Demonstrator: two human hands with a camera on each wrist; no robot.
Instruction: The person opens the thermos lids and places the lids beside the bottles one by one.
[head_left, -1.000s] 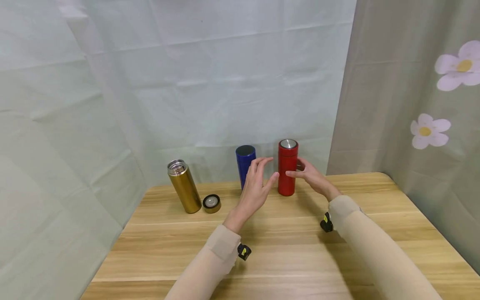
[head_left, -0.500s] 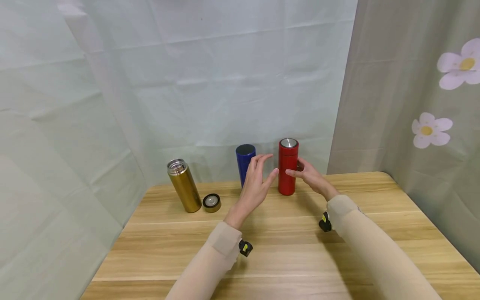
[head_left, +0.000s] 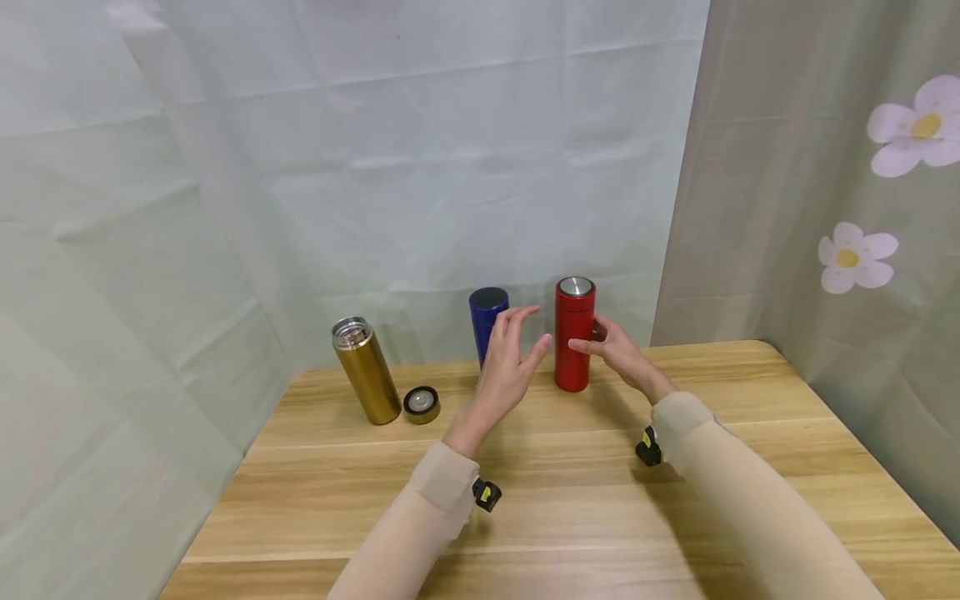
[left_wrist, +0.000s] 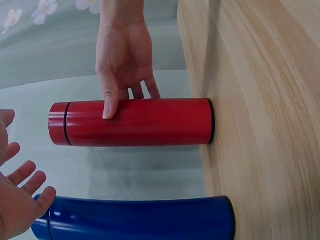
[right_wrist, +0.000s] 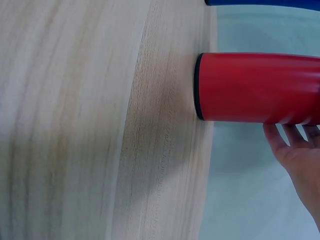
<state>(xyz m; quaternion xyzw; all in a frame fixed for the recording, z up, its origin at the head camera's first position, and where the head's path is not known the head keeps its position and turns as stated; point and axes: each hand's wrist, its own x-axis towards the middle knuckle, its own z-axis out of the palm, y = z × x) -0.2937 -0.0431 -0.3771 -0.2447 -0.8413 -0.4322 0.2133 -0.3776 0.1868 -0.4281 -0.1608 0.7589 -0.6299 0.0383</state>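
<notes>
A red thermos [head_left: 573,350] with a steel-topped lid stands upright near the table's back edge. From its right side my right hand [head_left: 622,354] holds it, thumb across the front and the other fingers reaching behind. My left hand [head_left: 504,371] hovers to the left of it, fingers spread and holding nothing. Behind that hand stands a blue thermos [head_left: 486,321], its lower part covered in the head view. The left wrist view shows the red thermos [left_wrist: 140,122] closed, with the right thumb on its upper half.
At the left a gold thermos [head_left: 367,375] stands uncapped, its steel mouth showing. Its lid [head_left: 422,403] lies beside it, inner side up. Pale cloth [head_left: 450,167] hangs behind the wooden table [head_left: 570,508], and a flowered grey curtain [head_left: 757,208] hangs at the right.
Both hands keep nearly the same pose over the last second. The head view has shifted very slightly; the thermoses stand where they were.
</notes>
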